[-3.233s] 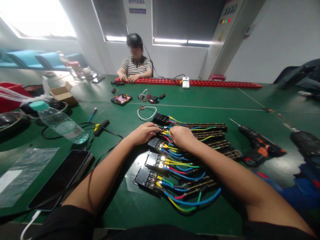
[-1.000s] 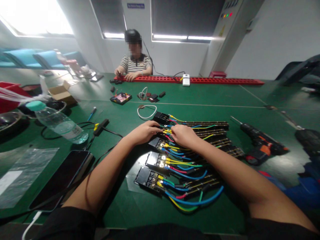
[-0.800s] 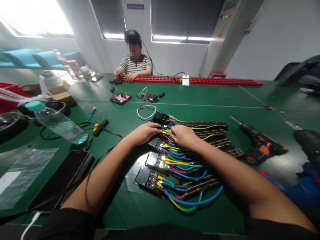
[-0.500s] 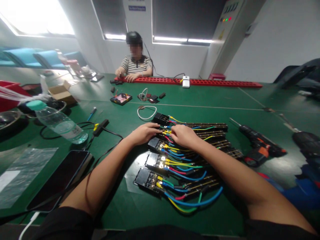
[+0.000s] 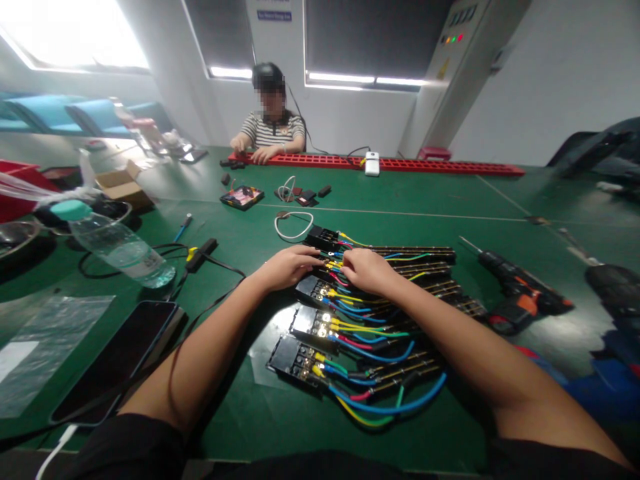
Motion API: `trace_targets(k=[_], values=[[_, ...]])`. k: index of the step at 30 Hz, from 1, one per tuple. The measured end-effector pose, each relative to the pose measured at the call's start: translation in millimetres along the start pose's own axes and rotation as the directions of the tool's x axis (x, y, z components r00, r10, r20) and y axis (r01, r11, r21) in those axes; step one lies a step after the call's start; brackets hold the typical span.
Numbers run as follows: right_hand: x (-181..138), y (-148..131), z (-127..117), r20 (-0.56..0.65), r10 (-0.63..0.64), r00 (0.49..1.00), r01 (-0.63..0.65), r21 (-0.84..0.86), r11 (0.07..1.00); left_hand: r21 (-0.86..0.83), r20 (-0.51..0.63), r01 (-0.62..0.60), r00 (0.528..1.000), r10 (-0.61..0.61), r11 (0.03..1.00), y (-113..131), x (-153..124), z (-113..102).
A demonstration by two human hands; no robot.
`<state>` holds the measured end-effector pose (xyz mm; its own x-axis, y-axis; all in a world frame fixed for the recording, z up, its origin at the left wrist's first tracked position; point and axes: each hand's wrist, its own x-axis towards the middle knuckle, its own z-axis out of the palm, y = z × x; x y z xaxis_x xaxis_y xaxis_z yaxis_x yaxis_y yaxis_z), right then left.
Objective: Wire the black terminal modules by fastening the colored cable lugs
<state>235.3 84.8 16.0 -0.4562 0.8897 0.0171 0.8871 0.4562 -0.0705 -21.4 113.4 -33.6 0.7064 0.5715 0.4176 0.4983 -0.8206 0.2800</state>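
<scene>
Several black terminal blocks [image 5: 309, 325] with red, yellow, blue and green wires [image 5: 380, 347] lie in a row on the green table [image 5: 400, 193], joined to long dark strips [image 5: 425, 257]. My left hand [image 5: 287, 265] rests palm down on the second block from the far end, fingers lying over it. My right hand [image 5: 367, 270] is curled over the wires of the same block, fingertips pinched among the yellow lugs; what they hold is hidden.
A cordless screwdriver [image 5: 515, 287] lies to the right. A water bottle [image 5: 113, 243], a phone [image 5: 117, 360], a plastic bag [image 5: 35, 343] and a black cable [image 5: 200, 257] are on the left. A seated person [image 5: 270, 127] works at a long red strip [image 5: 380, 163] across the table.
Hardly anything differs; both hands stay on the same block, with only slight finger shifts and small head movement.
</scene>
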Motion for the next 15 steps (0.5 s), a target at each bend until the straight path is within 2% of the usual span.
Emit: trace_targets(k=[8,15], values=[[-0.4,-5.9,2.5,0.046,-0.070,0.997,0.073,-0.065,0.995,0.027,0.003,-0.015,1.000,0.015,1.000,0.9,0.7,0.5],[2.1,-10.2,8.8,0.039,-0.066,0.997,0.071,-0.138,0.988,0.008,0.001,-0.020,1.000,0.020,1.000,0.5,0.3,1.2]])
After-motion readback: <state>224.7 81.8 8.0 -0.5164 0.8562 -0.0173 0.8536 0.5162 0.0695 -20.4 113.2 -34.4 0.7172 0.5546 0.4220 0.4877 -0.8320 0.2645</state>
